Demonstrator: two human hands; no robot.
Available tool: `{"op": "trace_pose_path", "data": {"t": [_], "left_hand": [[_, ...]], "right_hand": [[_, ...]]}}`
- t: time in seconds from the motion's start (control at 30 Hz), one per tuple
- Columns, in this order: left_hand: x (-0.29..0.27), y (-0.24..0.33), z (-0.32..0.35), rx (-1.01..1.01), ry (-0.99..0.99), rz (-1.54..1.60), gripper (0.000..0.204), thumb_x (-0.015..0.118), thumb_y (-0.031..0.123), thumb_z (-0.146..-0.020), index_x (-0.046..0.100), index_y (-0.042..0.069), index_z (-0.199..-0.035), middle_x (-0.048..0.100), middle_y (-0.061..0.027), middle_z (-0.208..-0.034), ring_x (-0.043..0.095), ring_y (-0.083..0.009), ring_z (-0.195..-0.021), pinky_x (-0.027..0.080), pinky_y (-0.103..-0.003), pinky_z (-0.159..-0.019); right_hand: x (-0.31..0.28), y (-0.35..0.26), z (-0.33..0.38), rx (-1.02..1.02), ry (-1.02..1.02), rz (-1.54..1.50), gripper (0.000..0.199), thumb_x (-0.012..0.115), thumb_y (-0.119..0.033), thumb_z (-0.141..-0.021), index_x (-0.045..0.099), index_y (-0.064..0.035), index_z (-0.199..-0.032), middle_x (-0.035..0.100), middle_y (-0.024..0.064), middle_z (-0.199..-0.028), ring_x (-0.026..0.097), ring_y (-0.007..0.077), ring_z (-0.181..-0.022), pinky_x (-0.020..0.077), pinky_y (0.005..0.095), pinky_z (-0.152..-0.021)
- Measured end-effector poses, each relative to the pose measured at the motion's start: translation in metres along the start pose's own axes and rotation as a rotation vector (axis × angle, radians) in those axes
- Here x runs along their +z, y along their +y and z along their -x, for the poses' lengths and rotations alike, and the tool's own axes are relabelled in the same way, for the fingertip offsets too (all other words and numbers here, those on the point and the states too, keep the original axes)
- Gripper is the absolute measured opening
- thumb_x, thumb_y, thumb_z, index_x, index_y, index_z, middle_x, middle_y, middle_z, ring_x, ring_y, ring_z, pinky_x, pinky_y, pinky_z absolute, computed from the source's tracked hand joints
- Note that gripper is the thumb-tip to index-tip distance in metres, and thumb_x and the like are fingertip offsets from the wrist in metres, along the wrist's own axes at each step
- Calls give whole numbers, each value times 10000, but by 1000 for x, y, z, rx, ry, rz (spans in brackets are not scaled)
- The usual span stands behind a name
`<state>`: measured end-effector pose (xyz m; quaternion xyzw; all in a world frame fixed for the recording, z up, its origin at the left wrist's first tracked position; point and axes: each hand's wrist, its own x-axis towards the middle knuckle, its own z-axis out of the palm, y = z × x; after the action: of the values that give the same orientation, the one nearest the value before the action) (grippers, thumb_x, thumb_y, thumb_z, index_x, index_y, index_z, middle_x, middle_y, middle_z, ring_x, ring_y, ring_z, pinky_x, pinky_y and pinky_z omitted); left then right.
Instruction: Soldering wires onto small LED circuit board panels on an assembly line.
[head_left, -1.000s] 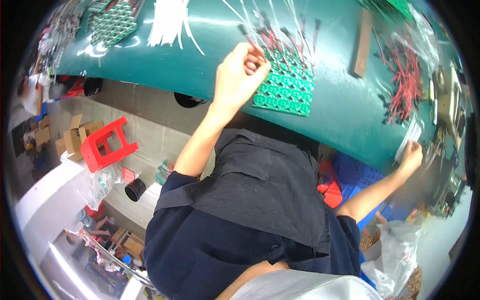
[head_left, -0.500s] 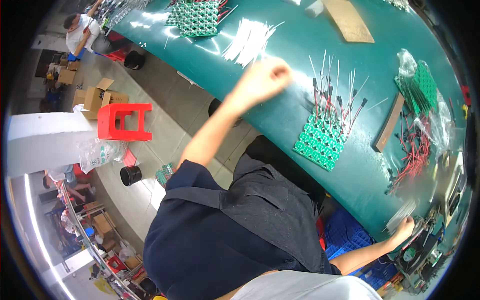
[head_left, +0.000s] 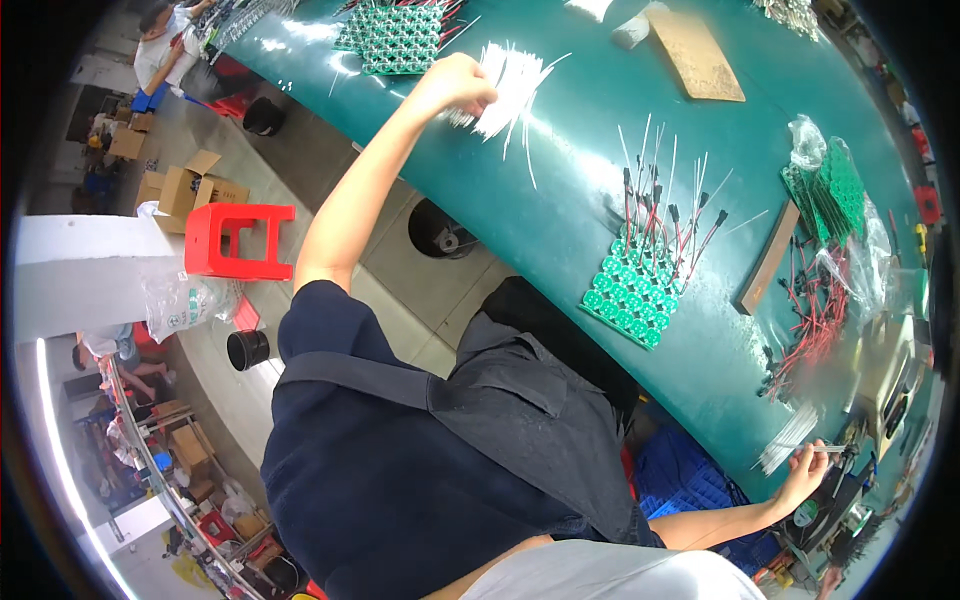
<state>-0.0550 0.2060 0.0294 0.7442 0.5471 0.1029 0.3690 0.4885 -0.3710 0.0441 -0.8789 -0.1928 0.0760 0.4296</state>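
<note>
At nine o'clock a red plastic stool [head_left: 240, 240] is standing on the floor, with open cardboard boxes [head_left: 185, 187] beyond it at ten o'clock; what the boxes hold is too small to tell. Below the stool a clear plastic bag [head_left: 185, 300] is slumping beside a small black pot [head_left: 247, 349].

At twelve o'clock the left hand [head_left: 458, 85] is reaching out over the green table [head_left: 560, 200], fingers curled together and closing on the near end of a fan of thin white wires [head_left: 510, 80]. A green circuit panel [head_left: 400, 25] is lying just past it at eleven o'clock.

At three o'clock another green panel [head_left: 632, 295] is carrying upright red and black leads. Further right, a clear bag [head_left: 835, 190] is holding more green boards.

At four o'clock the right hand [head_left: 805, 475] is pinching a thin tool or wire by a second small bundle of white wires [head_left: 785, 450] at the table edge.

The risk, as I judge it: a closed grab is likely to drag neighbouring wires and scatter the fan, and the bundle at the edge could be knocked to the floor.
</note>
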Motion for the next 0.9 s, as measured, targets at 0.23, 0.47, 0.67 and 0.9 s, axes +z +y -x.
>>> {"op": "trace_pose_path", "data": {"t": [0.23, 0.47, 0.67, 0.9], "left_hand": [[-12, -16, 19, -128, -11, 348, 270, 696, 238, -844, 711, 9, -987, 712, -80, -911, 690, -133, -831, 553, -227, -747], [-9, -25, 44, -13, 8, 596, 301, 697, 137, -850, 658, -67, -1067, 694, -134, -1003, 684, -184, -943, 545, -263, -865], [56, 59, 103, 136, 184, 665, 274, 674, 133, -897, 632, -72, -1075, 689, -147, -971, 698, -218, -900, 571, -276, -775], [148, 63, 146, 506, 277, 618, 157, 633, 1, -905, 627, -87, -1035, 689, -164, -973, 689, -226, -908, 570, -299, -794]], "right_hand": [[57, -69, 57, -33, -4, -377, 265, 588, -173, -969, 628, 23, -1143, 645, 46, -954, 564, 63, -746, 462, 185, -658], [152, -118, 115, -264, -35, -334, 179, 584, -102, -959, 649, 27, -1063, 674, 91, -953, 607, 118, -806, 497, 244, -706], [213, -114, 141, -428, 46, -142, 132, 610, -28, -927, 647, 55, -1022, 669, 108, -961, 645, 155, -820, 550, 282, -742], [225, -122, 143, -404, 54, -104, 110, 650, -45, -902, 668, 19, -990, 679, 97, -929, 662, 155, -788, 530, 271, -728]]}}
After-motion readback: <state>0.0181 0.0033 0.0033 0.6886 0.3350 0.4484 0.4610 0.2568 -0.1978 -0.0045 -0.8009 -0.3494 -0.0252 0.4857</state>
